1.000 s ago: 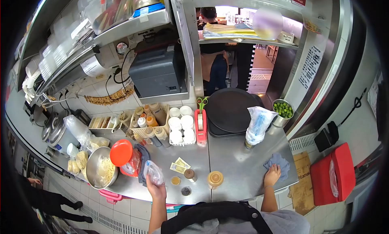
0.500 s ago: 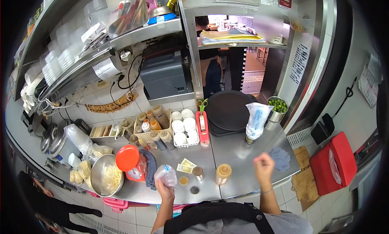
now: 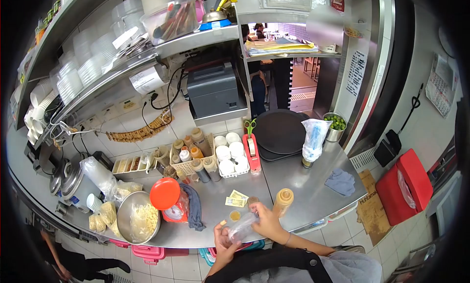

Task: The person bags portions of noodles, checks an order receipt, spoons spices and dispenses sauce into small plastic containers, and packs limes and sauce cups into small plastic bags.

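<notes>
Low over the counter's front edge, my left hand (image 3: 224, 245) is closed around a clear plastic bag (image 3: 242, 227). My right hand (image 3: 270, 224) has its fingers bent at the bag's upper right side, pinching it. Just behind my hands stands a small cup of yellowish sauce (image 3: 235, 215). Two printed packets (image 3: 237, 198) lie on the steel beyond it. A shaker (image 3: 252, 200) is partly covered by my right fingers. Beside that hand, a squeeze bottle (image 3: 283, 201) with tan contents stands upright.
To the left are a red scale (image 3: 165, 194), a blue cloth (image 3: 195, 209) and a steel bowl of noodles (image 3: 126, 218). Behind stand a sauce-bottle basket (image 3: 192, 153), white containers (image 3: 230, 153), a red tape dispenser (image 3: 253, 154) and dark round trays (image 3: 280, 132). Another person (image 3: 73, 256) is at lower left.
My right hand has come left and down from the counter's right side to the bag. My left hand has moved right and lower with the bag. The camera view has shifted slightly.
</notes>
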### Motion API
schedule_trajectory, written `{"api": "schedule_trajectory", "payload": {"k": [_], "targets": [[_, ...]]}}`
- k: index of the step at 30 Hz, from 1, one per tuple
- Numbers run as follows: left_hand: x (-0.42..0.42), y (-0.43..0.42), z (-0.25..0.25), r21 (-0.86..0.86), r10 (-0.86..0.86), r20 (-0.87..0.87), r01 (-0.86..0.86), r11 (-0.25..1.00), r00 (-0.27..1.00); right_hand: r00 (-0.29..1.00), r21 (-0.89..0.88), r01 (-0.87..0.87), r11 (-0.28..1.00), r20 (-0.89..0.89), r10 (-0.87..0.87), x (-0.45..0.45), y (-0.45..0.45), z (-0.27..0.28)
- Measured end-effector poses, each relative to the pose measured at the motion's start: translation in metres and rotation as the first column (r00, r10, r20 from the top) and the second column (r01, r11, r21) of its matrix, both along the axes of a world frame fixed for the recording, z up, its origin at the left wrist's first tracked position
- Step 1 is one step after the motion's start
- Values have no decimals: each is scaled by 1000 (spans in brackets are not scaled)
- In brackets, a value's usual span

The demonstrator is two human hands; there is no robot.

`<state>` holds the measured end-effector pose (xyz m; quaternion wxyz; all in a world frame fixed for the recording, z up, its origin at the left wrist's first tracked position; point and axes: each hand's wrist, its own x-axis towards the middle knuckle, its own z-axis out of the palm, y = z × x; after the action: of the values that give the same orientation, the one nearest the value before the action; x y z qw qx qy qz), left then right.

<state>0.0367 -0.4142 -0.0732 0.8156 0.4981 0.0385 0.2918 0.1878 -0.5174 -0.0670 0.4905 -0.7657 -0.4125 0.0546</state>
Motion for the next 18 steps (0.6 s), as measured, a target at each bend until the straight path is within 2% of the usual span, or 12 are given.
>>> {"api": "schedule_trajectory", "payload": {"k": [1,3,4,6,7,9,11,12,13,14,15,18], "targets": [[-3,-1,2,-7,0,0,0,1000,1000,1000,-7,0,1000,0,0,-2,2,-6],[-6,-4,6,203,47,-102,-25,979,994,995,-122,81,989,69,-73,-7,4,-13],[-5,-2,-2,193,48,-102,-28,981,994,995,-132,79,988,71,-70,-12,4,-11],[-2,9,-28,533,273,-115,-173,828,955,968,6,116,993,224,-114,-26,5,-5],[-4,14,-30,523,274,-126,-171,835,953,970,-9,114,993,217,-109,-30,6,-5],[-8,27,-27,489,201,-273,-44,871,941,989,34,-49,998,138,44,-39,3,-8],[-9,38,-50,411,217,-220,-111,905,951,984,46,-22,999,178,14,-39,5,-33],[-8,49,-60,520,324,-152,-203,830,934,989,46,31,998,146,-38,-39,4,-42],[-11,55,-64,617,420,-88,-282,735,903,973,-7,68,998,221,-65,-39,2,-30],[-11,52,-54,541,490,-143,-347,766,860,970,4,61,998,237,-60,-40,2,-23],[-11,47,-46,470,557,-204,-419,777,805,971,-88,44,995,238,-21,-44,4,-29],[-22,31,-57,376,653,-232,-552,744,721,983,-212,-14,977,175,52,-57,10,-31]]}}
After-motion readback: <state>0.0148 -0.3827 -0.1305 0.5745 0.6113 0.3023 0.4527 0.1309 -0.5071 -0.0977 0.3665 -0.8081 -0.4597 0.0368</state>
